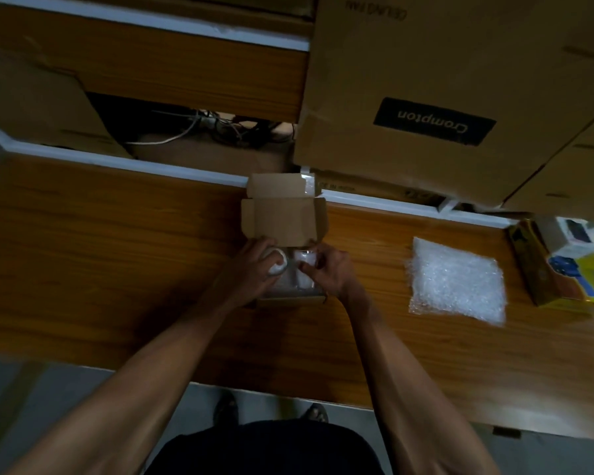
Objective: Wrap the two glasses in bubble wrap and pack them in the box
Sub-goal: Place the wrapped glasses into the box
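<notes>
Head view: both hands are over the open box (282, 217) on the table (117, 252). Left hand (254, 265) grasps one wrapped glass (277, 260); right hand (330, 269) pinches the other (304, 265). Spare bubble wrap (456, 281) lies well right.

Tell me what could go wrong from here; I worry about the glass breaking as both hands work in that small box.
1. The left hand grips one wrapped glass while the right hand pinches the other bundle; side by side in the box, they might knock together.
2. The spare bubble wrap lies unused to the right, so padding between them may be thin.
3. The dim, blurred view hides how well they sit.
</notes>
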### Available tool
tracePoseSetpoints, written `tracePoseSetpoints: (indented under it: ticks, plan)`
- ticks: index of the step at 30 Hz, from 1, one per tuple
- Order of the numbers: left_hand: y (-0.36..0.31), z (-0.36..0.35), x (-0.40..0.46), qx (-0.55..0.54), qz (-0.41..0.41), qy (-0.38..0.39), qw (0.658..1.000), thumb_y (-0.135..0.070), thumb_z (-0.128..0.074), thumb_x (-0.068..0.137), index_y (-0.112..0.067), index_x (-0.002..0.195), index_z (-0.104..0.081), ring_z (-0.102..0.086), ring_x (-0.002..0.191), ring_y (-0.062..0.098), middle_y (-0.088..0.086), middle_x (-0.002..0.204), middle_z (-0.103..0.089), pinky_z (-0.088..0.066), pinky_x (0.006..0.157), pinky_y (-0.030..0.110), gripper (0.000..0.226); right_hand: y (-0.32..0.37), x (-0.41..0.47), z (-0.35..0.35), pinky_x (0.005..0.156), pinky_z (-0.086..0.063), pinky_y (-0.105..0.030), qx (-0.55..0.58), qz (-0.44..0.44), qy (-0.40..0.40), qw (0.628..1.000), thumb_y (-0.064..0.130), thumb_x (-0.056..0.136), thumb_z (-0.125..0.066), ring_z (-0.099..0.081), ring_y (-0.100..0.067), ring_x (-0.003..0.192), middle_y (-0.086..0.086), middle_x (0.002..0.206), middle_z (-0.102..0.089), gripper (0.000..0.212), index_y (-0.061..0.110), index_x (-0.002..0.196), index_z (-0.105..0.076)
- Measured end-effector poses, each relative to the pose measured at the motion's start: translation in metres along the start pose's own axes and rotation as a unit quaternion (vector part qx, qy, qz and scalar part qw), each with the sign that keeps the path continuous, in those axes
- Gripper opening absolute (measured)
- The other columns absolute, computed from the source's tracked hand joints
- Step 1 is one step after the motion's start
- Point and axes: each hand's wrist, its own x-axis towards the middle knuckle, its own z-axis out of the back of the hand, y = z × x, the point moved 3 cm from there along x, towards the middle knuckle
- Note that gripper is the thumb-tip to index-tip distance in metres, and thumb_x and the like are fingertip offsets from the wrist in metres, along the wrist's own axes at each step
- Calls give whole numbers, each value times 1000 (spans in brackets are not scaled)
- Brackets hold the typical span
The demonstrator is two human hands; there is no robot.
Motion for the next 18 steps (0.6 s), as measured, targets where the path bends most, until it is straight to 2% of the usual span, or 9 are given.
tracePoseSetpoints:
  ticks: [2, 3, 4, 7, 9, 11, 13, 15, 18]
  plan:
    - [1, -1, -4, 10, -8, 5, 1000, -15, -89, 76, -12, 110, -68, -56, 119, 37, 13, 138, -52, -59, 88, 45, 41, 5, 5, -7, 77, -57, -23, -11, 9, 18, 1000, 35, 94, -76, -70, -12, 90, 2, 104, -73, 35, 18, 124, -66]
    - [1, -3, -5, 19, -17, 9, 1000, -16, -89, 76, -12, 110, -68, -55, 121, 36, 13, 138, -53, -59, 89, 45, 41, 7, 7, -10, 83, -59, -31, -25, 13, 25, 999, 35, 94, -76, -71, -17, 96, -2, 110, -75, 37, 18, 125, -65]
    - [0, -3, -6, 32, -30, 16, 999, -16, -88, 76, -11, 110, -68, -55, 123, 36, 14, 138, -55, -58, 92, 44, 39, 9, 10, -12, 86, -58, -32, -45, 15, 33, 998, 35, 93, -76, -71, -22, 101, -6, 115, -75, 39, 18, 127, -65]
    - [-4, -3, -5, 80, -56, 9, 995, -21, -72, 84, -12, 107, -70, -53, 124, 31, 11, 135, -60, -51, 95, 39, 25, 13, 21, -20, 78, -44, -22, -114, 23, 55, 992, 30, 93, -75, -70, -28, 104, -12, 117, -74, 40, 11, 127, -66]
    - [-5, -6, -6, 97, -62, 5, 993, -25, -58, 87, -14, 106, -70, -54, 124, 30, 9, 134, -61, -50, 95, 38, 25, 14, 25, -21, 75, -39, -18, -141, 31, 55, 988, 28, 94, -75, -69, -28, 104, -11, 117, -74, 39, 9, 127, -67]
    - [0, -13, -7, 99, -58, 16, 993, -21, -61, 87, -13, 108, -70, -55, 125, 32, 10, 136, -61, -53, 96, 42, 24, 14, 30, -26, 79, -45, -20, -161, 45, 62, 984, 27, 93, -74, -70, -28, 106, -11, 119, -74, 38, 9, 127, -69]
    - [5, -21, -9, 106, -54, 32, 992, -17, -69, 85, -11, 111, -71, -54, 128, 34, 12, 139, -60, -52, 99, 45, 27, 13, 32, -30, 85, -55, -30, -179, 31, 74, 981, 24, 95, -73, -71, -29, 104, -13, 118, -74, 33, 8, 124, -70]
    - [7, -26, -9, 123, -59, 48, 989, -18, -71, 86, -10, 114, -72, -53, 130, 37, 14, 142, -59, -50, 104, 47, 29, 13, 33, -30, 90, -58, -37, -182, 21, 80, 980, 21, 97, -71, -70, -29, 106, -13, 120, -73, 30, 8, 125, -69]
    - [7, -30, -14, 107, -78, 57, 990, -15, -69, 91, -9, 115, -74, -51, 132, 38, 17, 143, -59, -50, 106, 47, 25, 14, 31, -29, 91, -59, -35, -173, 21, 70, 982, 18, 97, -71, -70, -25, 107, -10, 122, -71, 30, 13, 127, -67]
